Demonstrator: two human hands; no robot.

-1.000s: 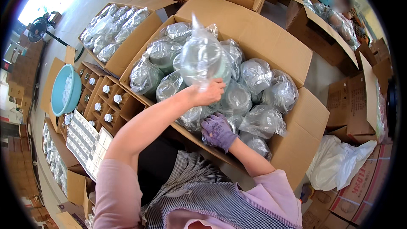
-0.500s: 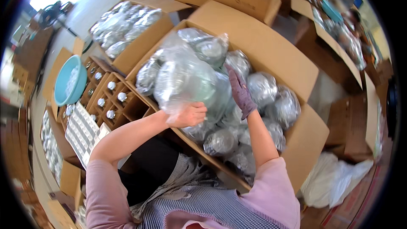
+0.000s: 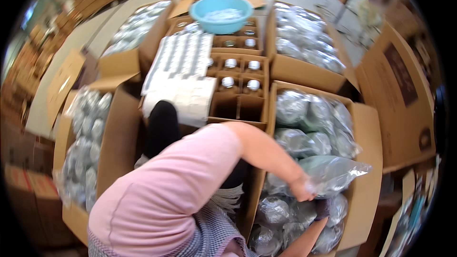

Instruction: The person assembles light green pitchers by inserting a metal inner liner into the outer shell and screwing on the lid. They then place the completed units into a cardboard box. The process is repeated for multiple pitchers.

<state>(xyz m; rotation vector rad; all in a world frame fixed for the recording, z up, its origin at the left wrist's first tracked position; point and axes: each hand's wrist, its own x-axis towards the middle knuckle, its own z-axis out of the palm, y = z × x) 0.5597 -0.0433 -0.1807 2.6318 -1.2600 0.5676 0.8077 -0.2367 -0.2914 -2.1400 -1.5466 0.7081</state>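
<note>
My bare left hand (image 3: 303, 188) reaches across into an open cardboard box (image 3: 367, 138). Its fingers are closed on the edge of a clear plastic bag (image 3: 328, 173) with a pale greenish tint. The bag lies on the other bagged items, its loose end pointing right. Just below it is my right hand (image 3: 322, 208), in a dark purple glove. The bag and wrapped items partly cover that hand, so its fingers do not show. Around both hands sit several rounded, shiny items wrapped in clear plastic (image 3: 291, 107); what is inside them is hard to make out.
Left of the box, a divided carton (image 3: 238, 57) holds bottles with silvery caps (image 3: 227, 83). A turquoise basin (image 3: 221, 7) with small whitish pieces rests behind them, and white patterned sheets (image 3: 178, 93) lie alongside. More boxes of wrapped items (image 3: 304, 33) stand around.
My view has swung left, so the box now appears farther right. The plastic bag has come down onto the wrapped items, and my gloved hand has gone from raised and flat to partly hidden among them.
</note>
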